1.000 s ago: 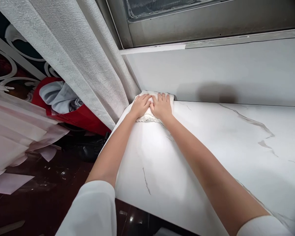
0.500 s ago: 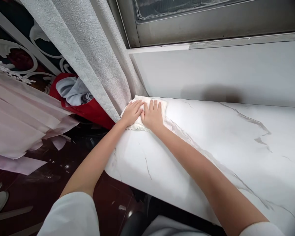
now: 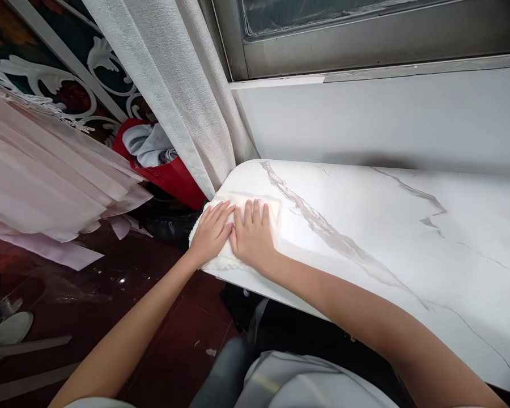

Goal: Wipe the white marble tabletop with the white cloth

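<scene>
A cream-white cloth (image 3: 225,259) lies flat on the left end of a white marble-patterned tabletop (image 3: 348,209), reaching its left edge. My left hand (image 3: 212,231) presses on the cloth's left part, fingers stretched out. Beside it, my right hand (image 3: 254,233) lies flat on the cloth with fingers spread and pointing away from me. The thumbs nearly meet. Neither hand is wrapped round anything; the palms cover the middle of the cloth.
A pale curtain (image 3: 174,73) hangs at the table's far left corner. Left of it are a red bag (image 3: 170,178) with grey fabric inside and pink sheer cloth (image 3: 55,175). A metal window frame (image 3: 348,56) runs above the back wall. Dark red floor (image 3: 165,351) lies below.
Both hands and the cloth have slid from the far left corner of the tabletop toward me, to its near left corner. The far corner is now uncovered. The view has shifted slightly.
</scene>
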Demonstrator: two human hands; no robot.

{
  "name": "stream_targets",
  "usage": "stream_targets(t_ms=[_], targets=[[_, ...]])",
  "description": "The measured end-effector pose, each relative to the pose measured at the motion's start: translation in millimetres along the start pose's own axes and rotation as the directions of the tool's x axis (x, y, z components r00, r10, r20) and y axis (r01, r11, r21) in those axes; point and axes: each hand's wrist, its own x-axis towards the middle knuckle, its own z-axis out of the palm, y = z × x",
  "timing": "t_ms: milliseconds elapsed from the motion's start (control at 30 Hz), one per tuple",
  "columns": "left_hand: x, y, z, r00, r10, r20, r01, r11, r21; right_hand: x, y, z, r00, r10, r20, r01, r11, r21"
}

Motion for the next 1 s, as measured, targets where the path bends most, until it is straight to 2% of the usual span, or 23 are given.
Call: stream_targets(t_ms=[300,400,500,600,700,1000], targets=[[-57.1,17.3,-1.9,0.996,-0.012,-0.086,0.013,1.0,0.012,-39.0,-19.3,-19.6,0.993,-0.087,0.074,0.084,0.996,0.038],[-63.2,20.4,-1.4,0.994,-0.018,-0.108,0.02,1.0,0.014,-43.6,-18.2,-21.6,0.991,-0.105,0.084,0.099,0.992,0.072],[-58.2,16.7,-1.6,0.996,-0.008,-0.084,0.009,1.0,0.016,-38.9,-12.5,-19.6,0.987,-0.139,0.081,0.13,0.986,0.104],[-42.8,8.2,-0.7,0.999,-0.024,-0.045,0.025,0.999,0.023,-23.6,-1.9,-13.0,0.981,-0.175,0.078,0.164,0.978,0.13],[-16.3,-0.8,2.9,0.998,-0.053,-0.019,0.053,0.998,0.035,0.0,13.1,-3.0,0.983,-0.171,0.073,0.159,0.977,0.141],[101.4,-14.3,23.5,0.998,-0.068,0.013,0.068,0.998,-0.003,80.0,74.3,15.4,0.992,-0.042,0.116,0.034,0.997,0.076]])
